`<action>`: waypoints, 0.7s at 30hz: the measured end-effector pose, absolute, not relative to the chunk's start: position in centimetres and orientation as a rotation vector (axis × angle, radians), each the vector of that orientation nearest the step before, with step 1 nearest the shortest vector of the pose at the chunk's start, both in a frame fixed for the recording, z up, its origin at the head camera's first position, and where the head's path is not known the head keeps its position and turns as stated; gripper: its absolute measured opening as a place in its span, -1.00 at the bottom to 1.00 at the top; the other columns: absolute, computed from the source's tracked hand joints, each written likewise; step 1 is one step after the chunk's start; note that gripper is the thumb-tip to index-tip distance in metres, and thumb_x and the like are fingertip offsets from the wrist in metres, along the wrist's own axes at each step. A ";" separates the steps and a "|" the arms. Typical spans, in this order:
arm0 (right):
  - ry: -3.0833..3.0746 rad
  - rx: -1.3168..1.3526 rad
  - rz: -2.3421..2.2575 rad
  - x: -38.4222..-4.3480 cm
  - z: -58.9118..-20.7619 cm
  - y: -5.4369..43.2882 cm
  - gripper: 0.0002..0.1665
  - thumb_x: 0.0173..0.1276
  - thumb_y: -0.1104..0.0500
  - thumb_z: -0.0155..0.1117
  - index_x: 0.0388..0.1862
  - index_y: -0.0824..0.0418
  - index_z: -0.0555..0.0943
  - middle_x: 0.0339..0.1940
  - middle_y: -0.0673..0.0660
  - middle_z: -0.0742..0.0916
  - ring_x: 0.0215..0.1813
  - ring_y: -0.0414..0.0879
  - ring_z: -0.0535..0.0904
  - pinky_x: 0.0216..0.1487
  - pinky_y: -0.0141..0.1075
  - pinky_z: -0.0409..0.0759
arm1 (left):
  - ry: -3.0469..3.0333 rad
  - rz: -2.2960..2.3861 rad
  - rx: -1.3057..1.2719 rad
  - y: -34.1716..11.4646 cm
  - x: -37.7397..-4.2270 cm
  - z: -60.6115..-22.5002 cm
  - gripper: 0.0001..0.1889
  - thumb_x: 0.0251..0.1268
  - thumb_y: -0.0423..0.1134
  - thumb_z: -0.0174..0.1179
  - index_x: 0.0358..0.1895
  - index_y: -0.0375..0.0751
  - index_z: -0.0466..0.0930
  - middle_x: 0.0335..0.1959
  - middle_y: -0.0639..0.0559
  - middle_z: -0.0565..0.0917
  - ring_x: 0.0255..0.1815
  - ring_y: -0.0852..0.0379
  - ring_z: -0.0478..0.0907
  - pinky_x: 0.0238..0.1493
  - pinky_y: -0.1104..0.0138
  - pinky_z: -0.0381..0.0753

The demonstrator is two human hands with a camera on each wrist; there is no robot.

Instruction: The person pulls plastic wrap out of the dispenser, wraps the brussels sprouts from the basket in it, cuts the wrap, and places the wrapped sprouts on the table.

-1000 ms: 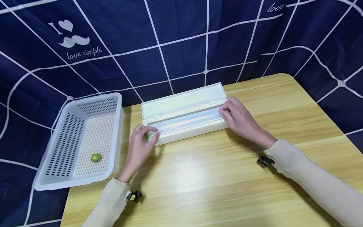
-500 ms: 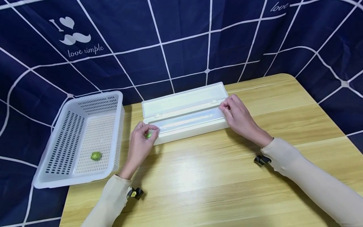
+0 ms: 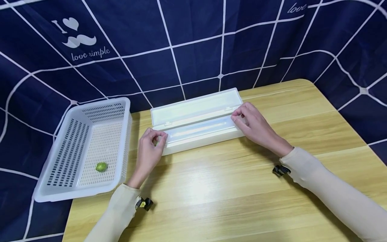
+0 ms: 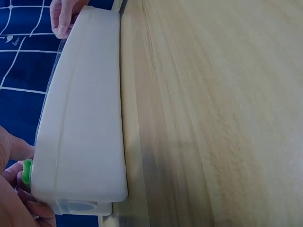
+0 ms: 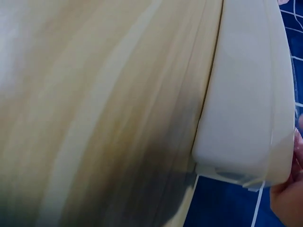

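Nearest are the left sleeve [image 3: 116, 211] and the right sleeve [image 3: 329, 188], both coming in over the bare wood of the table [image 3: 196, 195]. To the left, a white basket [image 3: 125, 141] holds one small green item [image 3: 101, 167] near its close end.

Farther in, the left hand [image 3: 149, 146] is at the left end of a long white box [image 3: 202, 142], thumb and fingers pinched together on clear film [image 3: 201, 129]; a green piece [image 4: 27, 173] shows just beside them. The right hand [image 3: 257, 127] pinches the film at the other end, its fingers also closed together.

The box lies on the table near its back edge. Its long axis runs left to right, the right end angled slightly away from the person. The film stretches along that same axis over the open top. Which way its free edge faces, I cannot tell.

The step in hand looks like gripping the film by both ends; the next move calls for even tension, both hands travelling level so it does not wrinkle.

Behind, the lid [image 3: 196, 109] is open on the far side, before a dark blue cloth [image 3: 196, 60].
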State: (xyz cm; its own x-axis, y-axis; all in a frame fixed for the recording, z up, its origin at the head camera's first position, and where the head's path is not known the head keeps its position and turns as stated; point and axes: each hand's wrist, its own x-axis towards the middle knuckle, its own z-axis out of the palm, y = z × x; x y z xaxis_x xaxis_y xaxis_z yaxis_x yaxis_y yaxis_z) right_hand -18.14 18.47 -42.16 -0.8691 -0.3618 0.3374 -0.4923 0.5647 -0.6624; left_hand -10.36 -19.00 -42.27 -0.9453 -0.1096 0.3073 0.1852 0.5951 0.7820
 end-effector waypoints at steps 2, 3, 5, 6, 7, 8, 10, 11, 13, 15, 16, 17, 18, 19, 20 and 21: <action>-2.663 0.748 1.187 -18.1 -42.1 18.7 -0.84 0.61 0.15 0.38 -0.01 0.23 0.69 0.00 0.13 0.57 -0.02 -0.01 0.41 -0.03 -0.13 0.36 | -2.495 -1.279 -0.045 -19.1 -10.3 -42.3 -0.94 0.43 -0.43 0.44 -0.26 -0.33 0.79 -0.40 -0.06 0.52 -0.37 0.05 0.41 -0.34 0.39 0.32; -2.667 0.765 1.179 -18.1 -42.1 18.8 -0.82 0.58 0.15 0.44 0.00 0.23 0.70 0.04 0.14 0.57 0.02 0.01 0.43 0.00 -0.11 0.38 | -2.492 -1.281 -0.038 -19.1 -10.3 -42.3 -0.94 0.43 -0.42 0.44 -0.26 -0.33 0.79 -0.40 -0.05 0.52 -0.37 0.05 0.41 -0.34 0.39 0.32; -2.661 0.781 1.160 -18.1 -42.1 19.0 -0.80 0.50 0.18 0.52 -0.02 0.23 0.72 0.11 0.17 0.59 0.04 0.02 0.46 0.01 -0.11 0.41 | -2.484 -1.288 -0.031 -19.1 -10.4 -42.3 -0.94 0.45 -0.40 0.44 -0.24 -0.33 0.79 -0.39 -0.04 0.52 -0.36 0.06 0.41 -0.34 0.39 0.33; -2.654 0.782 1.144 -18.1 -42.1 19.1 -0.81 0.47 0.21 0.55 -0.04 0.24 0.73 0.13 0.17 0.60 0.02 0.03 0.48 0.00 -0.14 0.43 | -2.480 -1.294 -0.031 -19.1 -10.5 -42.4 -0.93 0.45 -0.39 0.44 -0.23 -0.33 0.80 -0.38 -0.03 0.53 -0.36 0.06 0.41 -0.34 0.39 0.33; -2.646 0.784 1.133 -18.2 -42.1 19.2 -0.82 0.45 0.25 0.56 -0.06 0.24 0.74 0.13 0.18 0.61 -0.01 0.02 0.50 -0.03 -0.18 0.45 | -2.475 -1.301 -0.031 -19.1 -10.5 -42.4 -0.93 0.46 -0.39 0.44 -0.22 -0.34 0.80 -0.38 -0.03 0.52 -0.35 0.06 0.42 -0.34 0.39 0.33; -2.634 0.783 1.131 -18.2 -42.1 19.2 -0.84 0.43 0.29 0.56 -0.08 0.25 0.75 0.14 0.18 0.62 -0.02 0.02 0.52 -0.05 -0.21 0.45 | -2.470 -1.306 -0.031 -19.1 -10.6 -42.4 -0.93 0.46 -0.39 0.44 -0.22 -0.34 0.79 -0.38 -0.03 0.52 -0.34 0.05 0.42 -0.34 0.40 0.33; -2.618 0.766 1.142 -18.3 -42.2 19.3 -0.91 0.44 0.33 0.53 -0.13 0.27 0.77 0.13 0.17 0.65 -0.02 0.02 0.55 -0.08 -0.30 0.45 | -2.458 -1.314 -0.030 -19.1 -10.6 -42.5 -0.93 0.45 -0.40 0.44 -0.23 -0.36 0.79 -0.38 -0.04 0.52 -0.33 0.05 0.42 -0.33 0.41 0.33; -2.615 0.756 1.146 -18.3 -42.2 19.4 -0.94 0.45 0.34 0.51 -0.15 0.27 0.78 0.12 0.15 0.66 -0.01 0.01 0.57 -0.06 -0.35 0.46 | -2.453 -1.318 -0.030 -19.1 -10.6 -42.5 -0.93 0.44 -0.41 0.45 -0.23 -0.36 0.79 -0.38 -0.04 0.52 -0.33 0.05 0.42 -0.33 0.41 0.34; -2.603 0.739 1.167 -18.4 -42.2 19.4 -0.99 0.47 0.35 0.47 -0.18 0.30 0.78 0.10 0.14 0.67 0.06 0.02 0.59 0.02 -0.41 0.47 | -2.443 -1.322 -0.025 -19.1 -10.5 -42.6 -0.92 0.43 -0.42 0.46 -0.25 -0.37 0.78 -0.39 -0.05 0.51 -0.33 0.04 0.42 -0.32 0.42 0.34; -2.589 0.722 1.186 -18.5 -42.2 19.5 -0.97 0.49 0.36 0.45 -0.20 0.32 0.79 0.07 0.14 0.69 0.09 0.02 0.59 0.05 -0.42 0.47 | -2.435 -1.324 -0.021 -19.1 -10.5 -42.7 -0.91 0.42 -0.42 0.46 -0.26 -0.38 0.78 -0.40 -0.06 0.50 -0.34 0.03 0.41 -0.31 0.42 0.33; -2.585 0.712 1.196 -18.5 -42.3 19.6 -0.96 0.50 0.37 0.44 -0.20 0.31 0.79 0.07 0.14 0.69 0.08 0.01 0.59 0.03 -0.42 0.46 | -2.433 -1.326 -0.018 -19.2 -10.5 -42.7 -0.91 0.43 -0.41 0.47 -0.26 -0.38 0.78 -0.40 -0.07 0.49 -0.34 0.03 0.41 -0.31 0.41 0.33; -2.580 0.707 1.206 -18.5 -42.3 19.6 -0.95 0.51 0.37 0.43 -0.19 0.32 0.80 0.06 0.14 0.70 0.05 0.01 0.58 -0.01 -0.42 0.46 | -2.431 -1.326 -0.015 -19.2 -10.5 -42.7 -0.90 0.43 -0.40 0.47 -0.26 -0.38 0.78 -0.40 -0.07 0.48 -0.34 0.02 0.40 -0.31 0.40 0.32; -2.575 0.704 1.215 -18.6 -42.3 19.6 -0.95 0.51 0.38 0.42 -0.18 0.32 0.80 0.06 0.15 0.70 0.02 0.00 0.57 -0.04 -0.42 0.46 | -2.431 -1.325 -0.011 -19.2 -10.5 -42.8 -0.89 0.42 -0.39 0.48 -0.26 -0.38 0.78 -0.40 -0.08 0.47 -0.34 0.02 0.39 -0.31 0.40 0.31; -2.573 0.698 1.219 -18.6 -42.3 19.6 -0.94 0.52 0.38 0.42 -0.18 0.32 0.80 0.06 0.15 0.70 -0.01 -0.01 0.56 -0.08 -0.41 0.44 | -2.431 -1.326 -0.011 -19.2 -10.5 -42.8 -0.88 0.42 -0.37 0.50 -0.25 -0.38 0.79 -0.40 -0.08 0.47 -0.34 0.02 0.38 -0.31 0.39 0.31; -2.570 0.693 1.222 -18.6 -42.2 19.6 -0.94 0.52 0.38 0.42 -0.17 0.32 0.81 0.05 0.15 0.71 -0.03 -0.02 0.55 -0.09 -0.41 0.44 | -2.435 -1.327 -0.012 -19.2 -10.5 -42.8 -0.87 0.40 -0.36 0.52 -0.24 -0.38 0.79 -0.40 -0.09 0.46 -0.35 0.02 0.37 -0.31 0.38 0.30; -2.570 0.684 1.226 -18.6 -42.2 19.7 -0.94 0.53 0.37 0.42 -0.17 0.32 0.81 0.05 0.15 0.71 -0.05 -0.03 0.54 -0.11 -0.41 0.43 | -2.441 -1.332 -0.016 -19.3 -10.5 -42.8 -0.86 0.39 -0.34 0.54 -0.22 -0.37 0.80 -0.39 -0.10 0.44 -0.35 0.02 0.35 -0.32 0.37 0.29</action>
